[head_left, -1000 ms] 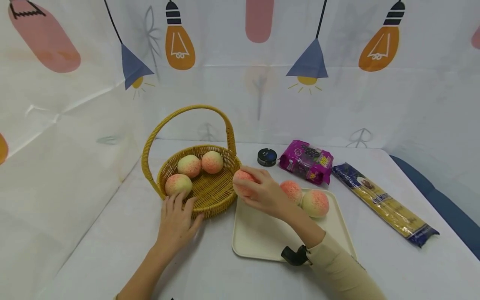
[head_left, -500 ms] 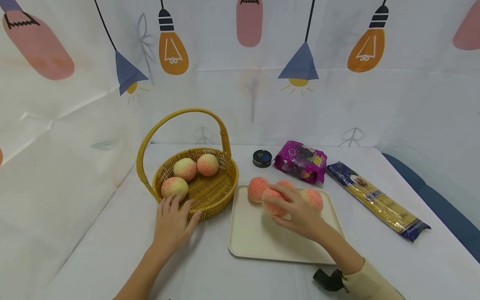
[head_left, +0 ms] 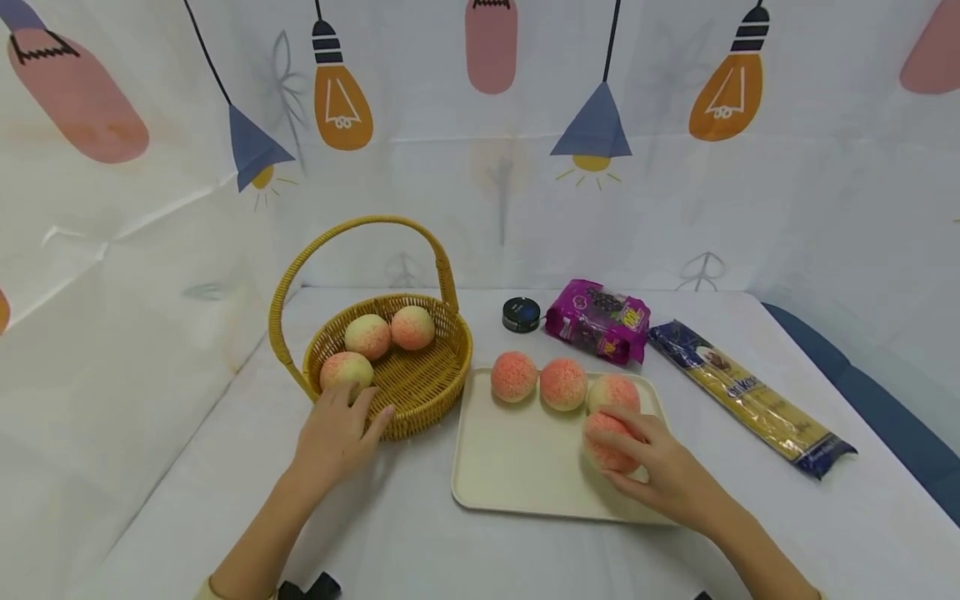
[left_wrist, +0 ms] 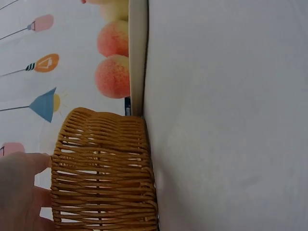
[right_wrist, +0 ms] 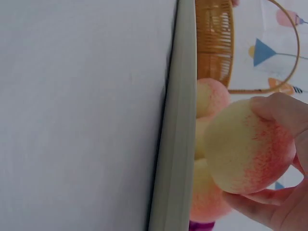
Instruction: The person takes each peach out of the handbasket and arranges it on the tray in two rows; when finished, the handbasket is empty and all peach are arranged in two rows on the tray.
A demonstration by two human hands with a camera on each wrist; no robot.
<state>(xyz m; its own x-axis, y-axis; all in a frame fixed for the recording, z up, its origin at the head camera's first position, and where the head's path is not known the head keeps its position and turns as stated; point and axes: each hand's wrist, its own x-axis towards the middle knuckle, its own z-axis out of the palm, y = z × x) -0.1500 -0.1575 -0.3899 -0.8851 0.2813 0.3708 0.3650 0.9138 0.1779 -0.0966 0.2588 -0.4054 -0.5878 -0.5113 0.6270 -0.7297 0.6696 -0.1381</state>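
Note:
My right hand (head_left: 660,471) grips a peach (head_left: 606,443) at the right front of the cream tray (head_left: 517,475). In the right wrist view, thumb and fingers wrap this peach (right_wrist: 250,147) close above the tray's rim; whether it touches the tray I cannot tell. Behind it, a row of three peaches lies along the tray's back: left (head_left: 513,377), middle (head_left: 563,384) and right (head_left: 615,392). My left hand (head_left: 333,437) rests on the near rim of the wicker basket (head_left: 420,387), its thumb touching the rim (left_wrist: 54,161). Three peaches, one of them nearest (head_left: 347,371), lie inside.
Behind the tray sit a small round black tin (head_left: 521,315) and a purple snack packet (head_left: 598,321). To the right lies a long yellow and blue pasta packet (head_left: 750,396). The basket's tall handle (head_left: 360,221) arches up on the left. A printed curtain hangs behind.
My right hand has moved from beside the basket rightward across the tray, holding a peach at the right front now. My left hand has stayed at the basket's rim.

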